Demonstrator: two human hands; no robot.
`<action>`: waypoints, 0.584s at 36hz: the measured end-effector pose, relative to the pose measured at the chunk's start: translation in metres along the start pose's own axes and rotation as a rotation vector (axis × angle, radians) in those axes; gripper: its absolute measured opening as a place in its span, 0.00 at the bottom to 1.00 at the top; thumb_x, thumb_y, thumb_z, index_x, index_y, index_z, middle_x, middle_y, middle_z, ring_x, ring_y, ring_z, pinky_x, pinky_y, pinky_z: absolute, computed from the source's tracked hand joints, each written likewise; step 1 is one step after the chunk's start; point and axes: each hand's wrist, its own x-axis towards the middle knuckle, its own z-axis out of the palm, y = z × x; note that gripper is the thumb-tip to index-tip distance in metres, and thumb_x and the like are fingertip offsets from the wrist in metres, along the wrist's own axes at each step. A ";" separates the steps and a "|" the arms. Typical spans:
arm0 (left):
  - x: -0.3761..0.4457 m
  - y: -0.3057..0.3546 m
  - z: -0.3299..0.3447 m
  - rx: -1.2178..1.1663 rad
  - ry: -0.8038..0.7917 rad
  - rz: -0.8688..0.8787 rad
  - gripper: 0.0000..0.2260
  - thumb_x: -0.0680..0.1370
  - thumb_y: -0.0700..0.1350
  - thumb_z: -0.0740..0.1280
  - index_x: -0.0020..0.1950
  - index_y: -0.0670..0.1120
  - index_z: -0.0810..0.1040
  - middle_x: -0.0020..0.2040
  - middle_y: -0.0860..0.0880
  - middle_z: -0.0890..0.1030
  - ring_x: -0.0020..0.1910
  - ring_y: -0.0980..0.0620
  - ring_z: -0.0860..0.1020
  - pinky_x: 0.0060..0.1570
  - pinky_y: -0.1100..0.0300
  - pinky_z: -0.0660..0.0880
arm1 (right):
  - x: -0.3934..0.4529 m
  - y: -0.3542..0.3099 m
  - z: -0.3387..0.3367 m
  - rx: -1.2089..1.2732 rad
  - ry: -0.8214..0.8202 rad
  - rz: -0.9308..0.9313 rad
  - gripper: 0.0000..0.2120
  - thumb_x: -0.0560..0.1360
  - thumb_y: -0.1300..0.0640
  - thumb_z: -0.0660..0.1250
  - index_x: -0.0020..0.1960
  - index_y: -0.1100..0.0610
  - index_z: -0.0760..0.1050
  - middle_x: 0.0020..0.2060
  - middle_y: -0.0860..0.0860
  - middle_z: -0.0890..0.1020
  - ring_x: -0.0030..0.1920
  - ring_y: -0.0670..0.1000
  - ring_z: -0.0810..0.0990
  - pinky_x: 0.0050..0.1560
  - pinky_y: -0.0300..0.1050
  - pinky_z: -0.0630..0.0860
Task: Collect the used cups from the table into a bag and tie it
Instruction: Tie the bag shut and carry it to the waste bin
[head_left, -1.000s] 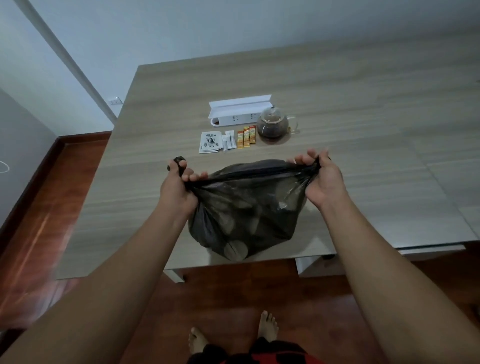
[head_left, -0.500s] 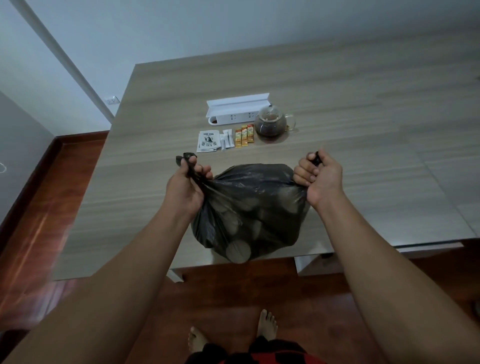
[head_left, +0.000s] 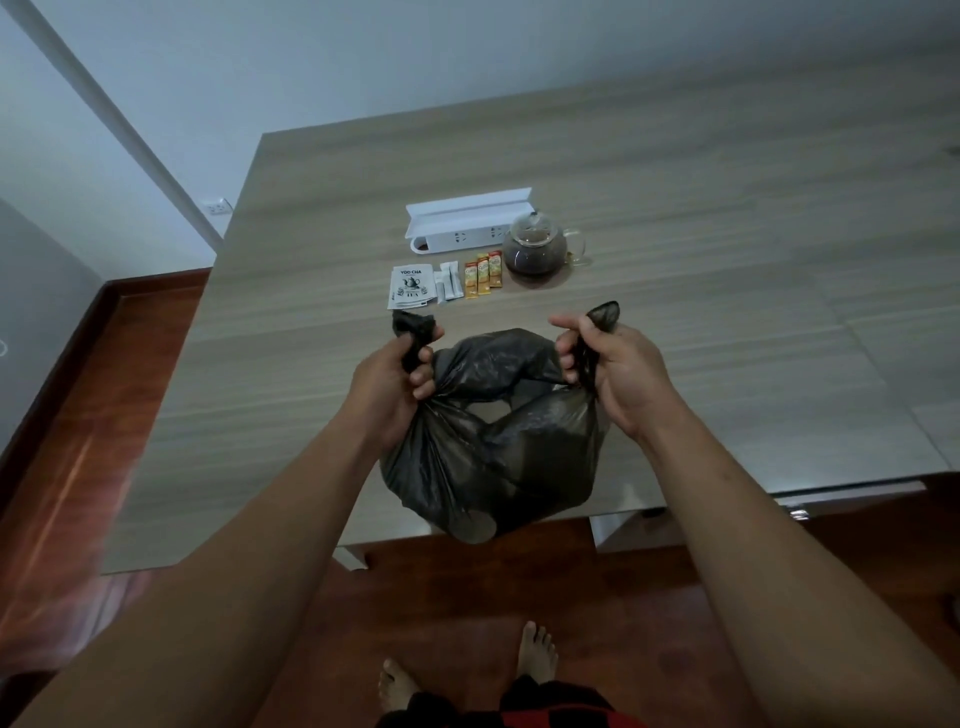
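**Head view: bag gathered at both corners, knot not yet made**

The thin, dark, half-transparent plastic bag (head_left: 488, 447) hangs in front of the person, at the near edge of the pale wood-grain table (head_left: 727, 218), its bottom sagging past the edge over the red-brown floor. The left hand (head_left: 395, 382) clenches one bunched corner of the mouth, a tuft poking out above the fist; the right hand (head_left: 608, 374) clenches the other the same way. Between the fists the mouth is still slack.

What could go wrong: the film looks flimsy, so a hard pull might stretch or tear a corner. If either fist slips while crossing the ends, the load may drop to the floor. A loose knot could leave a gap at the mouth.

The cups show only as faint round shapes through the plastic; I cannot count them. Farther back stand a round glass teapot of dark tea (head_left: 535, 249), a white power strip (head_left: 457, 240) and small sachets (head_left: 447, 283), their print mostly too small to read.
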 end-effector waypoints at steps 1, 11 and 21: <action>-0.001 -0.002 0.002 0.024 0.001 0.013 0.12 0.85 0.42 0.54 0.58 0.35 0.73 0.35 0.49 0.70 0.23 0.59 0.64 0.20 0.67 0.62 | -0.002 0.000 0.002 -0.038 -0.025 -0.009 0.13 0.84 0.60 0.54 0.57 0.62 0.77 0.34 0.52 0.81 0.33 0.48 0.78 0.33 0.39 0.75; -0.007 -0.018 0.006 0.565 0.110 0.227 0.03 0.77 0.40 0.70 0.45 0.48 0.79 0.30 0.49 0.82 0.20 0.57 0.70 0.20 0.67 0.64 | -0.005 0.015 0.028 -1.064 -0.268 -0.023 0.14 0.82 0.51 0.60 0.42 0.48 0.80 0.31 0.40 0.79 0.33 0.39 0.76 0.38 0.39 0.70; -0.008 -0.025 0.006 0.911 0.039 0.324 0.12 0.74 0.36 0.64 0.39 0.53 0.69 0.32 0.52 0.72 0.29 0.53 0.69 0.30 0.56 0.65 | -0.013 0.021 0.029 -1.555 -0.281 -0.023 0.11 0.79 0.58 0.59 0.40 0.59 0.74 0.38 0.55 0.79 0.38 0.55 0.78 0.38 0.50 0.75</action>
